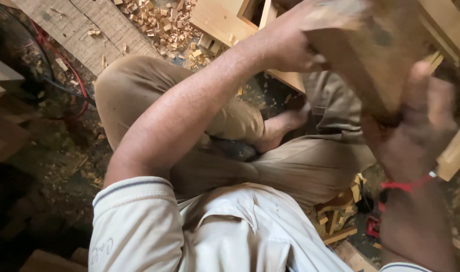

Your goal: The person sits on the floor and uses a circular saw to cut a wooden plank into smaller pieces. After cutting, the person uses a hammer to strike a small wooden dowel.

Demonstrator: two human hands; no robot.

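Left hand [290,48] closed over the top end of a wooden block [371,55], held up at the frame's upper right. Right hand [416,136], blurred, cups the block's lower end from beneath, fingers curled up its side; red cord [406,185] at the wrist. Block looks thick, stiff, fairly heavy; the dusty face may slip, so a grip at both ends seems soundest. Below: crossed legs in tan trousers [179,100], bare foot [282,126]. Beyond: pale wooden frame [222,20], offcuts [159,20], plank [79,30], red cable [71,65] on the dirt floor.
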